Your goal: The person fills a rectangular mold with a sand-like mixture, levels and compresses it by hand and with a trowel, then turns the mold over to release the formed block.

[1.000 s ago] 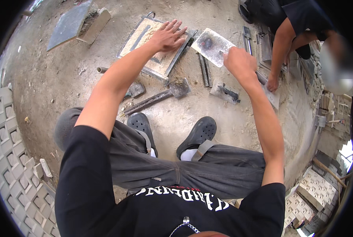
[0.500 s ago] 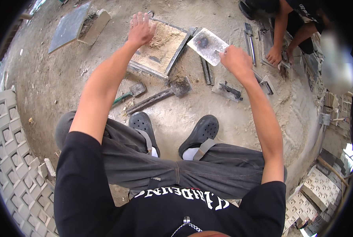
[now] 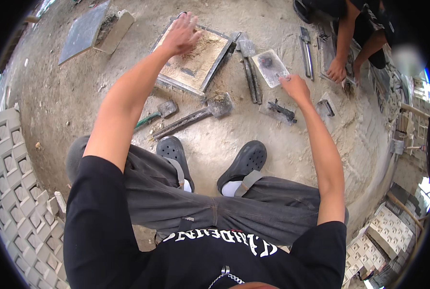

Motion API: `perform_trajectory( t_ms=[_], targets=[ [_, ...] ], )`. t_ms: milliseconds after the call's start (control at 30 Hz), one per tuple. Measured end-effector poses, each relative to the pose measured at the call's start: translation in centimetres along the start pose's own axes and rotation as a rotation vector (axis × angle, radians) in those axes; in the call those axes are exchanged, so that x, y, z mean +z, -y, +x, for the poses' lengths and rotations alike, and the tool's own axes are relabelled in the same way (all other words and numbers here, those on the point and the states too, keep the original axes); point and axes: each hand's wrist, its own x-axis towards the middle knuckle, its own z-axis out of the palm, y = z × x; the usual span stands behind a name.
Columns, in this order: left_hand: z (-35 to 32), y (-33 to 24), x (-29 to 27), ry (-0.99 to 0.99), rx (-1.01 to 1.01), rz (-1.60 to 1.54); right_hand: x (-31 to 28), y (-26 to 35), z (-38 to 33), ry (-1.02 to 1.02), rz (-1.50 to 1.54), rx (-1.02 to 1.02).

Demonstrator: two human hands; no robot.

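My left hand (image 3: 180,37) is over the far part of a square metal mould (image 3: 182,85), its fingers spread and a little blurred. Tan sandy powder (image 3: 209,50) fills the mould; whether my palm touches it I cannot tell. To the right of the mould, my right hand (image 3: 296,87) grips the near corner of a whitish rectangular plate (image 3: 275,72) with a dark round patch. Below that hand a flat trowel-like tool with a black handle (image 3: 281,111) lies on the ground. Two dark bars (image 3: 251,79) lie between the mould and the plate.
A long-handled mallet (image 3: 218,107) and a green-handled one (image 3: 166,109) lie before my shoes. A slab (image 3: 85,33) leans on a block at far left. Patterned tiles (image 3: 12,164) are stacked at left. At upper right, a co-worker's hands (image 3: 337,71) are low among metal pieces.
My right hand has carried the plate to the right and slightly nearer me, away from the mould's corner. My left hand has shifted right over the powder.
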Motion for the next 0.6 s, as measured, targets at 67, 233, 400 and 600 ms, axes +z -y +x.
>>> perform_trajectory(
  t_ms=[67, 233, 400, 600],
  targets=[
    [0.9, -0.3, 0.2, 0.089, 0.055, -0.039, 1.6, -1.8, 1.2, -0.009, 0.034, -0.004],
    [-1.8, -2.9, -0.3, 0.125, 0.241, 0.167, 4.6, -9.3, 3.3, 0.025, 0.110, -0.011],
    [-3.5, -1.9, -1.6, 0.201, 0.266, 0.137, 8.7, -12.1, 5.2, 0.010, 0.190, -0.076],
    [0.3, -2.8, -0.3, -0.087, -0.455, -0.173, 10.0, -11.9, 4.9, 0.028, 0.146, -0.081]
  ],
)
